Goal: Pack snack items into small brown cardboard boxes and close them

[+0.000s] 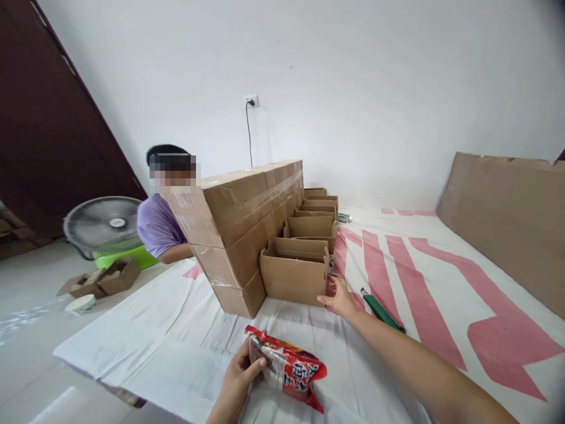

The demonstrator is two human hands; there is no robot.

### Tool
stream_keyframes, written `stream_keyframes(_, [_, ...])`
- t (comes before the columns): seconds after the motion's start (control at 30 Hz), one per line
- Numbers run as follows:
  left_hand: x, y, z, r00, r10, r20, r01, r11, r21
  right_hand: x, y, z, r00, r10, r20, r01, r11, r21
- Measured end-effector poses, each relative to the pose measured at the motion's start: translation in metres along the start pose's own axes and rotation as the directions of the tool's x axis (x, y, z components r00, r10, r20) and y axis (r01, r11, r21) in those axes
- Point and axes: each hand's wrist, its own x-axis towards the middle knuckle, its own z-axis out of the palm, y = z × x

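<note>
My left hand (245,374) grips a red and clear printed snack packet (289,365) at its left end, thumb on top, low above the cloth-covered table. At the nearest open cardboard box (293,280), my right hand (339,297) has its fingers and thumb around the lower right corner. That box stands upright against a wall of stacked taped cartons (233,218), and what lies inside it is hidden. Several more open boxes (311,227) line up behind it. A green utility knife (382,309) rests on the cloth to the right of my right hand.
A person in a purple shirt (161,224) is behind the stacked cartons. A large cardboard sheet (503,218) leans at the right. On the floor at left are a fan (110,224), small boxes (117,277) and a white tub (80,303). The table edge (75,368) runs nearby.
</note>
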Motion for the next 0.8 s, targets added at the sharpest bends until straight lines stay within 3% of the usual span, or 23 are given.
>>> stream_keyframes(0.2, [0.003, -0.002, -0.003, 1.0, 0.011, 0.02, -0.012, 0.999, 0.032, -0.004, -0.005, -0.007, 0.999, -0.017, 0.044, 0.016, 1.0, 0.023])
stream_keyframes(0.37, [0.003, 0.009, -0.005, 0.991, 0.008, 0.133, -0.019, 0.997, 0.077, -0.019, -0.017, -0.014, 0.987, -0.004, 0.163, -0.015, 0.993, 0.121])
stream_keyframes(0.53, [-0.001, 0.015, -0.003, 0.99, 0.027, 0.141, -0.036, 0.998, 0.061, -0.036, -0.029, -0.026, 0.982, 0.037, 0.185, -0.059, 0.992, 0.114])
stream_keyframes(0.67, [-0.002, 0.017, -0.002, 0.989, 0.033, 0.144, -0.039, 0.998, 0.044, -0.076, -0.038, -0.049, 0.974, 0.091, 0.205, -0.105, 0.993, 0.058])
stream_keyframes(0.8, [-0.005, 0.022, 0.002, 0.993, 0.047, 0.107, -0.055, 0.996, 0.071, -0.149, -0.052, -0.091, 0.953, 0.085, 0.291, -0.09, 0.996, 0.005])
